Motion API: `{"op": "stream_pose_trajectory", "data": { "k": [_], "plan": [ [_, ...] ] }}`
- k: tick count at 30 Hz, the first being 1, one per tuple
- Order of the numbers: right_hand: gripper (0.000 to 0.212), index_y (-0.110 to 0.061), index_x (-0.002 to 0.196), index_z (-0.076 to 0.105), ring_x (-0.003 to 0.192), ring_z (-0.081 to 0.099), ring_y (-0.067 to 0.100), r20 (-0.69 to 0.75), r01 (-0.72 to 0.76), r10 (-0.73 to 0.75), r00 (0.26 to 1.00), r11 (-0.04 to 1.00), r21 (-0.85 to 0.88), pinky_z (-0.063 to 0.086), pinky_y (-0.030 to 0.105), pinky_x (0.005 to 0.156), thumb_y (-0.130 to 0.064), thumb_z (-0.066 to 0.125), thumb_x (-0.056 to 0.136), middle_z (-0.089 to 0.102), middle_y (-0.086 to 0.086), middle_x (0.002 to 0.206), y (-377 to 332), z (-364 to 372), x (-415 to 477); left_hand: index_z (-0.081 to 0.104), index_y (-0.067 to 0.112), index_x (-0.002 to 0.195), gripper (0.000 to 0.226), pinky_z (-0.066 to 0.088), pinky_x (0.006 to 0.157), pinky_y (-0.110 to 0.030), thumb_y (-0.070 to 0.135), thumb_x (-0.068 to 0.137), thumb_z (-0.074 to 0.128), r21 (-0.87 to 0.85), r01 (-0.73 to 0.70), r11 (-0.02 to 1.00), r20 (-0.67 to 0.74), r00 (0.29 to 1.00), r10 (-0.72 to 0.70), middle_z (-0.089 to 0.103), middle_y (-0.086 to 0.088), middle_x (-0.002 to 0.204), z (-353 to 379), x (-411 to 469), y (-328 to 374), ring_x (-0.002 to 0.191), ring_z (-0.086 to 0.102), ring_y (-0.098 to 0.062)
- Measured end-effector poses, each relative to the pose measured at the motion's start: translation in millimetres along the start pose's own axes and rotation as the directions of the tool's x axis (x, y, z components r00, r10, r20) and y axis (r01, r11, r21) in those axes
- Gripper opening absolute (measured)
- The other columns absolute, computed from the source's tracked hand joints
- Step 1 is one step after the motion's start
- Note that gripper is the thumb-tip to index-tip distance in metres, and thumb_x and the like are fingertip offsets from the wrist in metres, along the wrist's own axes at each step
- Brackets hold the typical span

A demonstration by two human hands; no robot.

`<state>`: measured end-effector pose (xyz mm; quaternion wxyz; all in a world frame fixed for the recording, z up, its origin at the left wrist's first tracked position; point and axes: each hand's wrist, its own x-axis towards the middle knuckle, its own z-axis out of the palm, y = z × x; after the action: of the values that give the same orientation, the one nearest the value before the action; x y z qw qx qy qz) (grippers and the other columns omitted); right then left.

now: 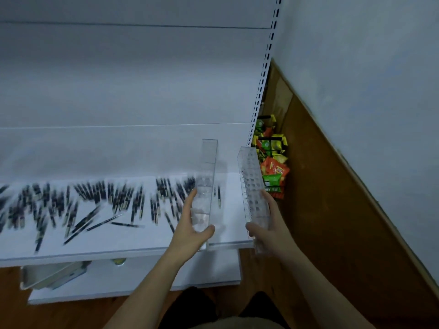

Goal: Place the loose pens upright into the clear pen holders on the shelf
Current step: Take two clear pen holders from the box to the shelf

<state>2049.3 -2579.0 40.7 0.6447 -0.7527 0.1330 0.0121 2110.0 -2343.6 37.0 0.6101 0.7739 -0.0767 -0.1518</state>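
Note:
Several loose black pens (95,200) lie scattered over the left and middle of the white shelf (147,243); they look blurred. My left hand (190,229) grips the near end of a long clear pen holder (207,176) that stretches away over the shelf. My right hand (266,231) grips a second clear pen holder (251,181), one with rows of holes, at the shelf's right end. Both holders show no pens inside.
A white back panel (118,79) rises behind the shelf, with a slotted upright (260,91) at its right edge. Colourful snack packets (273,167) hang to the right of the upright. A lower shelf holds a metal tray (52,274). A brown wooden floor runs along a grey wall.

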Motion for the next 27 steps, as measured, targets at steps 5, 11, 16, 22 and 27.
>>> {"op": "stream_pose_trajectory", "data": {
  "k": [5, 11, 16, 22, 27],
  "plan": [
    [0.103, -0.035, 0.158, 0.016, 0.123, 0.060, 0.023, -0.132, -0.140, 0.137, 0.982, 0.990, -0.016, 0.057, 0.051, 0.098, -0.017, 0.082, 0.081, 0.050, -0.002, 0.146, 46, 11, 68, 0.020, 0.043, 0.151, 0.092, 0.056, 0.068, -0.020, 0.021, 0.081, 0.077, 0.036, 0.199, 0.979, -0.056, 0.979, -0.197, 0.051, -0.001, 0.128, 46, 64, -35, 0.104, 0.060, -0.016],
    [0.072, -0.024, 0.142, 0.037, 0.113, 0.062, 0.018, -0.208, -0.231, 0.206, 0.956, 0.967, -0.103, 0.053, 0.029, 0.088, -0.020, 0.078, 0.084, 0.058, -0.005, 0.125, 110, 20, 120, 0.036, 0.033, 0.113, 0.054, 0.056, 0.072, -0.039, 0.059, 0.072, 0.061, 0.257, 0.298, 0.919, -0.148, 0.952, -0.268, 0.056, 0.005, 0.104, 80, 108, -92, 0.081, 0.063, -0.018],
    [0.070, -0.023, 0.144, 0.034, 0.106, 0.059, 0.013, -0.167, -0.218, 0.189, 0.968, 0.960, -0.177, 0.049, 0.023, 0.085, -0.023, 0.076, 0.089, 0.057, -0.006, 0.124, 150, 17, 150, 0.037, 0.028, 0.114, 0.048, 0.045, 0.072, -0.032, 0.048, 0.083, 0.066, 0.298, 0.258, 0.919, -0.111, 0.966, -0.235, 0.054, 0.009, 0.105, 98, 141, -119, 0.093, 0.057, -0.014],
    [0.069, -0.020, 0.146, 0.034, 0.119, 0.054, 0.015, -0.188, -0.229, 0.194, 0.963, 0.956, -0.182, 0.048, 0.033, 0.102, -0.021, 0.075, 0.090, 0.053, -0.005, 0.131, 175, 19, 167, 0.040, 0.023, 0.122, 0.058, 0.052, 0.089, -0.040, 0.054, 0.079, 0.064, 0.339, 0.296, 0.893, -0.054, 0.954, -0.296, 0.053, 0.001, 0.118, 114, 164, -142, 0.101, 0.057, -0.017],
    [0.063, -0.027, 0.136, 0.040, 0.121, 0.055, 0.014, -0.192, -0.213, 0.174, 0.966, 0.955, -0.206, 0.050, 0.037, 0.105, -0.022, 0.078, 0.086, 0.056, -0.004, 0.131, 186, 17, 174, 0.037, 0.013, 0.132, 0.062, 0.042, 0.084, -0.030, 0.049, 0.089, 0.063, 0.385, 0.268, 0.883, -0.022, 0.959, -0.282, 0.040, -0.001, 0.129, 126, 180, -149, 0.100, 0.050, -0.015]
  ]
}}
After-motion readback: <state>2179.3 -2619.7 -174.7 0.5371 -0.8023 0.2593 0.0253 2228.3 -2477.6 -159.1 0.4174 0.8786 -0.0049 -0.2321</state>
